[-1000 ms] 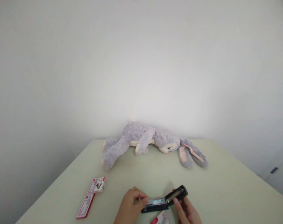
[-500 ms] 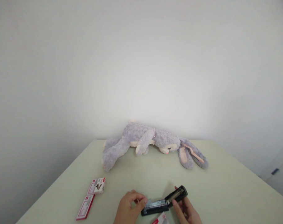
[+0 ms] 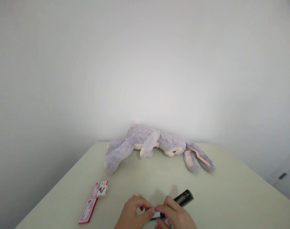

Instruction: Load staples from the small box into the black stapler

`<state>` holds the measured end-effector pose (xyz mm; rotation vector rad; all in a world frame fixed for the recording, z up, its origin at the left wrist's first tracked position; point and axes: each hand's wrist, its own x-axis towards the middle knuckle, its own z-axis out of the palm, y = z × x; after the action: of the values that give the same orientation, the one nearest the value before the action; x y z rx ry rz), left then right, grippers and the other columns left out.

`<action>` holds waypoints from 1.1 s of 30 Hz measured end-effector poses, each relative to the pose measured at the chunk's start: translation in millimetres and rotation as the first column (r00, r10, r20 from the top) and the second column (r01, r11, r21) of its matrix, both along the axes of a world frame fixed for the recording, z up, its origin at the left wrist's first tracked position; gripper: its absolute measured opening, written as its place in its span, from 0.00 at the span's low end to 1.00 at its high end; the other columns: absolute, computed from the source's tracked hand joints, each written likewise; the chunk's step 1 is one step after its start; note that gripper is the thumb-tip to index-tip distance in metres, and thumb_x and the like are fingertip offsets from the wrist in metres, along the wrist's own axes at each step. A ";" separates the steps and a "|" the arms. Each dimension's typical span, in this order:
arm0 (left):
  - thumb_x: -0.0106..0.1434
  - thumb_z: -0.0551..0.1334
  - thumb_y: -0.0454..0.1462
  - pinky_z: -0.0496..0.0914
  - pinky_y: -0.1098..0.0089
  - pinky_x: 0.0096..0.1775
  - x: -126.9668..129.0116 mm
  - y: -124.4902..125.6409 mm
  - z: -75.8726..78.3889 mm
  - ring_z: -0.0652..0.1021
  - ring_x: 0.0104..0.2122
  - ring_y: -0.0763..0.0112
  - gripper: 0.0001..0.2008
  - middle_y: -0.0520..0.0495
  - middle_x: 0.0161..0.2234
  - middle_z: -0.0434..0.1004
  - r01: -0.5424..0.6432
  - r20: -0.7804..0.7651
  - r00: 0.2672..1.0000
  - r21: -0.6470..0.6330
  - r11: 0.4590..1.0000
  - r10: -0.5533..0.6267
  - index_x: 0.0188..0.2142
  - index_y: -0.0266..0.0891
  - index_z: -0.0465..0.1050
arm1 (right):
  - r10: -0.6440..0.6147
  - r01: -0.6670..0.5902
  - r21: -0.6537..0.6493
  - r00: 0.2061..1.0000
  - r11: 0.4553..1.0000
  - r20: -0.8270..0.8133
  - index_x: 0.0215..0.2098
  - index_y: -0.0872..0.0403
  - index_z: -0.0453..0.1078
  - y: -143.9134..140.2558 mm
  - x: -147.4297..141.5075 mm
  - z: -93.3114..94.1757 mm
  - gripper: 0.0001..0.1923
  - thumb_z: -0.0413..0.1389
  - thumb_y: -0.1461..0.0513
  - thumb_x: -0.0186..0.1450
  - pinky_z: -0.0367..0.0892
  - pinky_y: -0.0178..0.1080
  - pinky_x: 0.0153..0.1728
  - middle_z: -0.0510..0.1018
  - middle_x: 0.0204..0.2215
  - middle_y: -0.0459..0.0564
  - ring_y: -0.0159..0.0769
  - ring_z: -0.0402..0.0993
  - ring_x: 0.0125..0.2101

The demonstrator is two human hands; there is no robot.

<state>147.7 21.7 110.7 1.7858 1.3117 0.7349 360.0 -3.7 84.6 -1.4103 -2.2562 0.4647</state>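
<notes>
A black stapler lies folded open near the table's front edge, its top arm raised toward the right. My left hand is closed, thumb and index finger pinched at the front end of its base. Over the middle of the base my right hand is closed too, its fingers on the far side and its thumb on the near side. Fingertips of both hands almost meet, hiding most of the staple channel. A pale strip of the channel shows between them. Partly under my right hand is a red-and-white box.
To the left lie two flat red-and-white boxes, a nearer one and a farther one. A small box with a dark printed picture adjoins the farther one. A grey plush rabbit lies along the wall at the back of the table.
My right hand has left the stapler's raised top arm and moved left onto its base, beside my left hand. The left hand stays at the front end.
</notes>
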 end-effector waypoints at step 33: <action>0.55 0.71 0.39 0.67 0.62 0.47 -12.8 11.9 -68.8 0.77 0.41 0.60 0.12 0.48 0.38 0.81 0.100 -0.144 0.987 0.181 0.978 -0.074 0.40 0.46 0.80 | -0.062 0.058 -0.176 0.998 0.983 -0.017 0.45 0.48 0.77 21.7 3.9 7.3 0.17 0.57 0.66 0.59 0.62 0.31 0.33 0.77 0.36 0.45 0.32 0.74 0.31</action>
<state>134.9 33.6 41.8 2.0630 1.2771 0.7182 363.8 18.1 91.9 -1.5458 -2.1927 0.6698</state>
